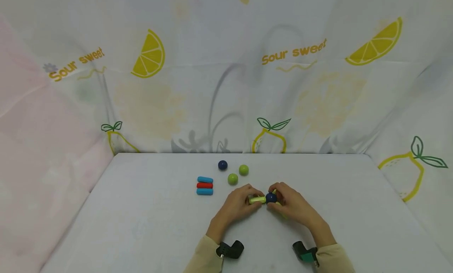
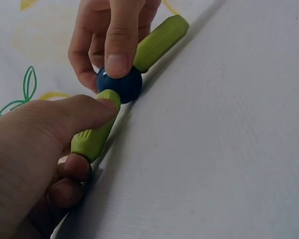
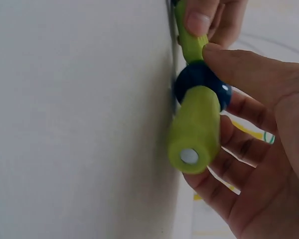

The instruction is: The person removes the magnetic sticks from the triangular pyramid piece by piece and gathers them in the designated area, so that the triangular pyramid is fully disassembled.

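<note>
Three short rods, blue (image 1: 205,179), red (image 1: 204,185) and blue (image 1: 204,191), lie stacked at 10 o'clock from the hands, clear of the work. A dark blue ball (image 1: 222,165) and two green balls (image 1: 232,179) (image 1: 243,170) rest at 11 o'clock, within reach. The left hand (image 1: 238,204) pinches a green rod (image 2: 94,130) between thumb and curled fingers, its tip against the held blue ball (image 2: 123,85). The right hand (image 1: 288,204) pinches that ball and cradles a second green rod (image 3: 195,127), steadying the joint on the table (image 1: 354,210).
</note>
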`<action>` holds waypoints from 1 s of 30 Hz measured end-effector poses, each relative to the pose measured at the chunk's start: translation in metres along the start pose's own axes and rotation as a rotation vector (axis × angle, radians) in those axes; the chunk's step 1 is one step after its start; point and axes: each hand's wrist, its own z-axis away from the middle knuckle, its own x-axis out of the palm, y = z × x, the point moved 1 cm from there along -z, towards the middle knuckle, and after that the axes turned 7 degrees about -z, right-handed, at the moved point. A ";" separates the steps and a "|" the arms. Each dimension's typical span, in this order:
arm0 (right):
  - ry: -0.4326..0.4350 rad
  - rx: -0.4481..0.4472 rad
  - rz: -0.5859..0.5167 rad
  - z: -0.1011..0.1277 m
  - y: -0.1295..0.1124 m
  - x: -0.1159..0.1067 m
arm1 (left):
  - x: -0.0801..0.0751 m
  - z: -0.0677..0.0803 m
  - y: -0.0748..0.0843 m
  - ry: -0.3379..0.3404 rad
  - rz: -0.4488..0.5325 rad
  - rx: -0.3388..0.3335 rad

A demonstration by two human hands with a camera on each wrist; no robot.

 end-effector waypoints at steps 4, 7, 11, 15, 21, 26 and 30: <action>-0.001 0.017 0.005 -0.001 0.001 0.003 | -0.002 0.001 -0.001 -0.035 0.000 0.017; -0.006 -0.005 0.012 -0.001 0.002 0.003 | -0.004 0.002 -0.003 -0.071 0.007 0.029; -0.011 -0.015 0.034 0.001 0.004 0.000 | -0.010 0.005 -0.006 -0.126 0.007 0.031; -0.034 -0.004 0.015 0.003 0.008 -0.004 | -0.019 0.009 -0.011 -0.173 0.018 -0.020; -0.094 -0.005 -0.067 0.004 0.013 -0.008 | -0.024 0.010 -0.014 -0.210 0.046 -0.073; -0.120 0.022 -0.105 0.004 0.016 -0.006 | -0.024 0.012 -0.012 -0.214 0.031 -0.081; -0.126 0.028 -0.120 0.004 0.017 -0.004 | -0.025 0.017 -0.010 -0.201 0.012 -0.081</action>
